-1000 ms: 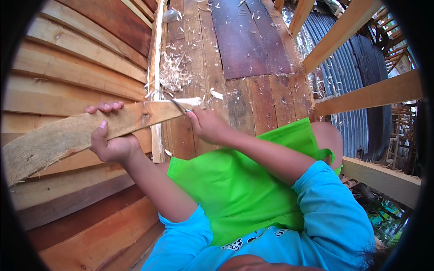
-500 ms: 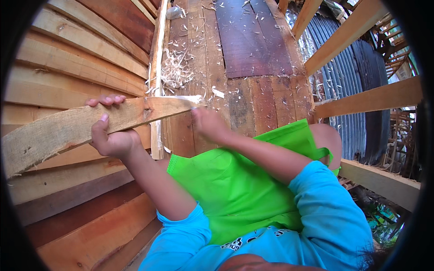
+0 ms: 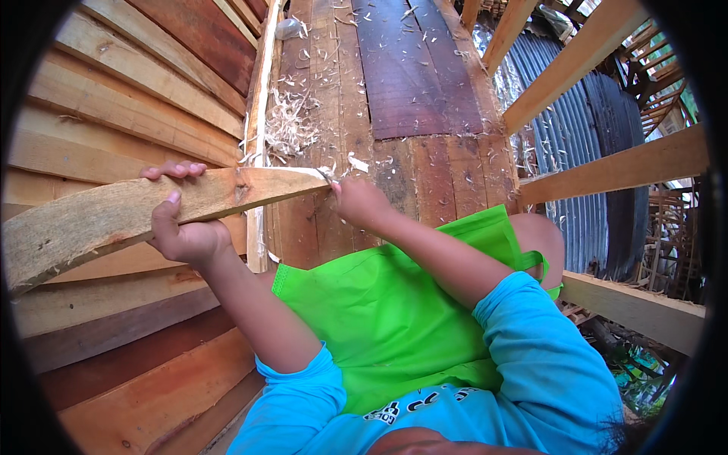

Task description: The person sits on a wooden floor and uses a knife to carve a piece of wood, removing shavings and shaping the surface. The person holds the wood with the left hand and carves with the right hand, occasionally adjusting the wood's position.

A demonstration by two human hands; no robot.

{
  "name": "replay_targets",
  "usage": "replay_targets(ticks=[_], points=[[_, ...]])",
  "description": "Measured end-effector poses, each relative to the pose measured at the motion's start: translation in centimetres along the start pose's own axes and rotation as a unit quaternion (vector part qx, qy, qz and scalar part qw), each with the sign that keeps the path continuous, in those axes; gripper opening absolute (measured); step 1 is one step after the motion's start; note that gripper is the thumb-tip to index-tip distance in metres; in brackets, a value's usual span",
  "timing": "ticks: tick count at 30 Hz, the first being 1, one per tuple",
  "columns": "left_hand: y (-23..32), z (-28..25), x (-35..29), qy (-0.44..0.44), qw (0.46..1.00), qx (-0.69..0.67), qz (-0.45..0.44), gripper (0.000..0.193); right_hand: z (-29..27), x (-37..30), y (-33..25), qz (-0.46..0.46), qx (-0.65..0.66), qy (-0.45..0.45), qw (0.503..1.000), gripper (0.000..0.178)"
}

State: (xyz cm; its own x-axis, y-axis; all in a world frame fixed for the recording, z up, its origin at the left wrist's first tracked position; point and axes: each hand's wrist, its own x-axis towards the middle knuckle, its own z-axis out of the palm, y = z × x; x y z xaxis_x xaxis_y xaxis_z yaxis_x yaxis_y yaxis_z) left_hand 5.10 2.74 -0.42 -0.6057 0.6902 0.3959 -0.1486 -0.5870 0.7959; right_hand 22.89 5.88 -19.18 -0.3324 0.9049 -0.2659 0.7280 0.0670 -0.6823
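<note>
A long, rough wooden plank runs from the left rim to the middle, its far-right end cut down to a pale taper. My left hand is closed round the plank, thumb on the near side and fingertips over the far edge. At the tapered end, my right hand is closed on a knife. Only a short bit of its thin blade shows, against the tip of the wood; the handle is hidden in my fist. A bright green cloth lies over my lap.
Curled wood shavings are heaped on the plank floor, with more scattered around. A board wall rises on the left. Wooden rails and corrugated metal sheets stand on the right. A clear, rounded object sits far off.
My right hand has shifted slightly right and down, past the plank's tapered tip. My left hand keeps its hold. The whole view has shifted a little.
</note>
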Motion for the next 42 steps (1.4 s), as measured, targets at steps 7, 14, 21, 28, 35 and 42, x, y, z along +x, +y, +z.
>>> replay_targets(ticks=[7, 14, 21, 28, 35, 42], points=[[0.0, -1.0, 0.6, 0.017, 1.000, -0.007, 0.015, 0.039, -0.6, 0.1, -0.4, -0.010, -0.047, 0.009, 0.999, 0.037], [0.0, -1.2, 0.5, -0.022, 1.000, 0.008, -0.003, 0.038, -1.0, 0.9, 0.2, -0.013, -0.147, 0.027, 0.989, 0.034], [0.2, -0.2, 0.0, -0.041, 0.999, 0.002, -0.001, 0.039, -4.3, 1.5, 0.3, -0.025, -0.049, -0.017, 0.998, 0.037], [0.0, -0.1, 0.6, 0.035, 0.999, -0.017, 0.008, 0.039, 0.4, 0.1, -1.2, -0.008, 0.133, 0.003, 0.991, 0.040], [-0.1, 0.7, 0.5, 0.058, 0.998, -0.003, 0.008, 0.039, 2.2, 0.4, 1.3, 0.058, 0.109, -0.033, 0.992, 0.043], [-0.1, -0.3, 0.5, 0.050, 0.999, -0.001, 0.018, 0.038, 1.3, -1.1, -1.7, -0.018, 0.096, 0.030, 0.995, 0.042]])
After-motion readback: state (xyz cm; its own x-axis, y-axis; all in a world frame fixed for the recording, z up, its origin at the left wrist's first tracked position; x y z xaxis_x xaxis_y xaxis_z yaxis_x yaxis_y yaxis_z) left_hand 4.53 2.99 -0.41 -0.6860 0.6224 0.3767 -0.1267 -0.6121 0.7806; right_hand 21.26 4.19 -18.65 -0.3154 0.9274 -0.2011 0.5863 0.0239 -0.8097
